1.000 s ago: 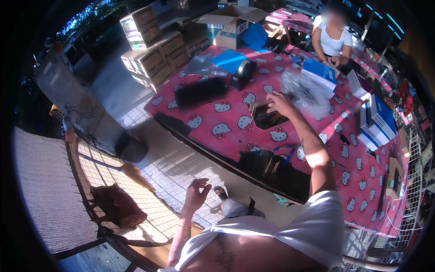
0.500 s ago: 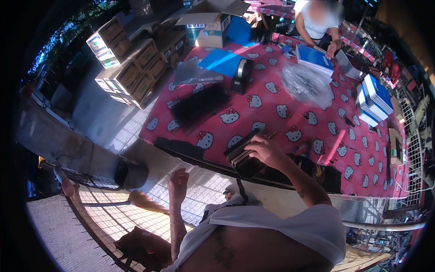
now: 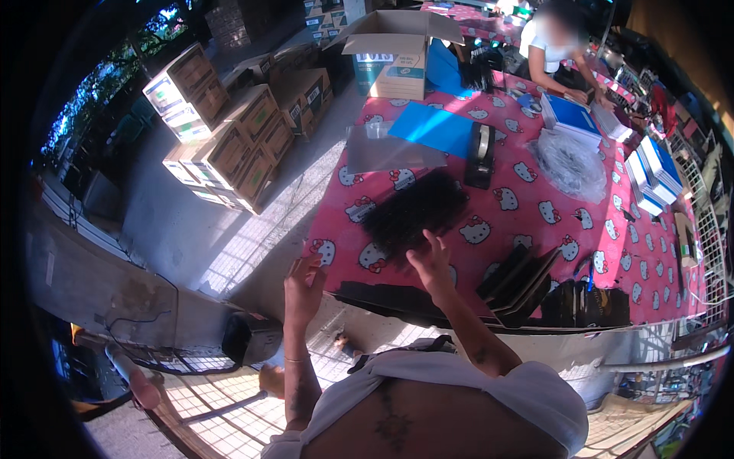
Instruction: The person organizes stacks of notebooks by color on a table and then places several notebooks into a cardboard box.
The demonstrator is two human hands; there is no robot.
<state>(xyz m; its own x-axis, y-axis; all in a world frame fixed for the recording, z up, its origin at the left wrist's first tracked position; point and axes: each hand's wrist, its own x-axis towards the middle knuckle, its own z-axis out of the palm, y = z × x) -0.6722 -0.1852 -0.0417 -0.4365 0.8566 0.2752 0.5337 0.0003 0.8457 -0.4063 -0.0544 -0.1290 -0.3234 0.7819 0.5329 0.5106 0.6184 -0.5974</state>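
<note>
My right hand (image 3: 430,262) reaches over the near edge of a table covered in a pink patterned cloth (image 3: 505,222). Its fingers are spread and touch the near edge of a pile of black strips (image 3: 413,213). My left hand (image 3: 303,284) is raised in the air beside the table's near left corner, fingers apart, holding nothing. A stack of flat black items (image 3: 520,281) lies at the table's front edge, just right of my right hand.
A black tape dispenser (image 3: 479,157), a blue sheet (image 3: 434,128), clear plastic wrap (image 3: 569,162) and stacks of blue booklets (image 3: 650,176) lie farther back. Another person (image 3: 554,46) works at the far end. Cardboard boxes (image 3: 229,145) are stacked on the left floor.
My right hand let go of the flat black stack at the table's front edge and moved left to the pile of black strips. My left hand rose beside the table corner.
</note>
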